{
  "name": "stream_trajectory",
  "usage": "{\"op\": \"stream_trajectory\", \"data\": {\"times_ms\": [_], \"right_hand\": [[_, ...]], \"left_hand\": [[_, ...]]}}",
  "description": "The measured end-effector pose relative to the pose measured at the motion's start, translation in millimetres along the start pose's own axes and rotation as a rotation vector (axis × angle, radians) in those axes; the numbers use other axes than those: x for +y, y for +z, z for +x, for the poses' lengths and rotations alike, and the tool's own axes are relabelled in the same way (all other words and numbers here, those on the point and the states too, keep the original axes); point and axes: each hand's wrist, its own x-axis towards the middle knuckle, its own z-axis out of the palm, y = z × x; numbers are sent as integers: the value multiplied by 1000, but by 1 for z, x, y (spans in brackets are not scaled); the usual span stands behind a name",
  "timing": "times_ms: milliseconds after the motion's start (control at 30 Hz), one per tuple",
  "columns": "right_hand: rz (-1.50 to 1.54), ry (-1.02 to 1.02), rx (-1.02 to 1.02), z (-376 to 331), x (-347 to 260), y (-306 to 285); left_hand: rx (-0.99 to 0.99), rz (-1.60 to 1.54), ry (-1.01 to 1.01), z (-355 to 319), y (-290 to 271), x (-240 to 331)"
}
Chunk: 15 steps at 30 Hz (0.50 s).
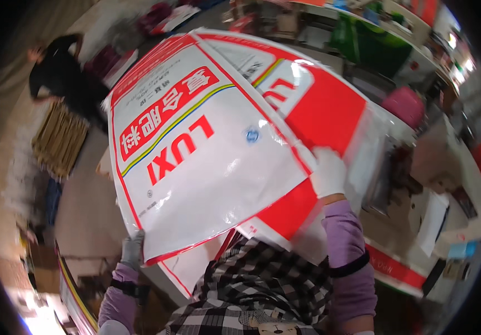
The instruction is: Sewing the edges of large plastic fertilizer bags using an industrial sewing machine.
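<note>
Sack: glossy, smooth plastic. Garment: matt, creased cloth.

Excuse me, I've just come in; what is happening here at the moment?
A person wearing gloves is handling a large white-and-red sack spread out in front of them. The left hand grips its near left corner, while the right hand, blurred, is at its right edge. Another similar sack lies partly beneath it. At upper left, someone in dark clothes stands near a brown stack.
</note>
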Motion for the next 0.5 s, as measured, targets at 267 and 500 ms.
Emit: {"op": "stream_trajectory", "data": {"times_ms": [267,500], "right_hand": [[506,-587,-778,-139,-171,159],[-87,-327,-294,-173,-39,275]], "left_hand": [[203,1910,103,-111,-330,-224],[620,365,-384,-129,-123,-247]]}}
